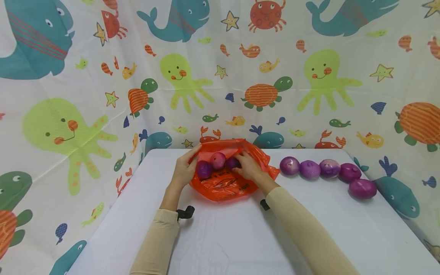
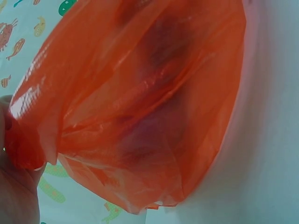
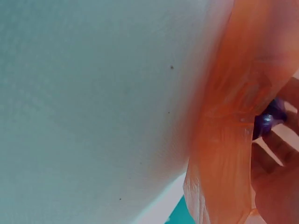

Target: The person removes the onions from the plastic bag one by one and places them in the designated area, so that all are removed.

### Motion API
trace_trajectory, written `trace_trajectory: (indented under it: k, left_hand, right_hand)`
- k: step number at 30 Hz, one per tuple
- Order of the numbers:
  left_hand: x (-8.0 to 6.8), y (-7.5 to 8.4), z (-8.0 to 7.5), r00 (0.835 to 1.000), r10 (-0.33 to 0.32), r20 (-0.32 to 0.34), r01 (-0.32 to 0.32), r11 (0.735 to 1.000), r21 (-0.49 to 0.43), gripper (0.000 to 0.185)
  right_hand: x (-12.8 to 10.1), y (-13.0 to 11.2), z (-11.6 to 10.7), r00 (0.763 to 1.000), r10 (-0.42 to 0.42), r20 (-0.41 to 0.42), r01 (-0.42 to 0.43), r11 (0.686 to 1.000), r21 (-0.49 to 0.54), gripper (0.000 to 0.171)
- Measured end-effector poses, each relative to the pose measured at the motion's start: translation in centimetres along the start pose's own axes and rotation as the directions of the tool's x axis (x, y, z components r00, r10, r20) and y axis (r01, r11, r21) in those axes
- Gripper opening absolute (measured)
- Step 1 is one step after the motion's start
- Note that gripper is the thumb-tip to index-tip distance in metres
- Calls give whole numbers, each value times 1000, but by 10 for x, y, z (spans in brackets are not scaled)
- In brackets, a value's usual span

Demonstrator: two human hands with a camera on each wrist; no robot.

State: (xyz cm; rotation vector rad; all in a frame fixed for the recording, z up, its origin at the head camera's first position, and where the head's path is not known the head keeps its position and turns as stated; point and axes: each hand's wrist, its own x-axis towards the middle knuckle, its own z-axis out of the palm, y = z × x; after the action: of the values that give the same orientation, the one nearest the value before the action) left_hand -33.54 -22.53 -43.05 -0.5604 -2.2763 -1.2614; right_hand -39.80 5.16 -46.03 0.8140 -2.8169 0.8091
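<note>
Head view: orange bag [image 1: 223, 183] of onions [image 1: 218, 160] held between both hands [image 1: 216, 168].

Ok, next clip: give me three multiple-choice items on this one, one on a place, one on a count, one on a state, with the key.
1. Where does the orange bag lie on the white table?
A. Between the two hands
B. Past the row's right end
C. On the near table edge

2. How many purple onions lie outside the bag?
A. Three
B. Five
C. Seven

3. What is the left hand doing?
A. Resting flat on the table
B. Lifting a loose onion
C. Holding the bag's edge

Key: 1 A, the right hand is at the bag's other side; 2 B, five lie in a row to the bag's right; 3 C, its fingers grip the plastic in the left wrist view.
</note>
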Motion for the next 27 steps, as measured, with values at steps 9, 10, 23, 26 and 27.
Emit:
trace_trajectory:
  k: [9,10,23,26,27]
  left_hand:
    - [1,-2,-1,1000,6,-2,-6,1000,-6,48]
    - [1,-2,-1,1000,6,-3,-6,1000,-5,48]
    - [1,-3,-1,1000,9,-7,-9,1000,-3,48]
    - [1,-4,-1,1000,14,-10,-14,1000,-2,48]
    - [1,-4,-1,1000,17,-10,-17,1000,-2,48]
  right_hand:
    - [1,-4,4,999,-30,38,30,999,-15,66]
    - [1,-4,4,999,-32,37,33,999,-17,66]
    - [-1,-7,8,999,-17,33,17,1000,-4,65]
    - [-2,-8,8,999,-2,42,2,1000,-3,65]
    - [-3,-9,7,999,-1,45,1,1000,-4,65]
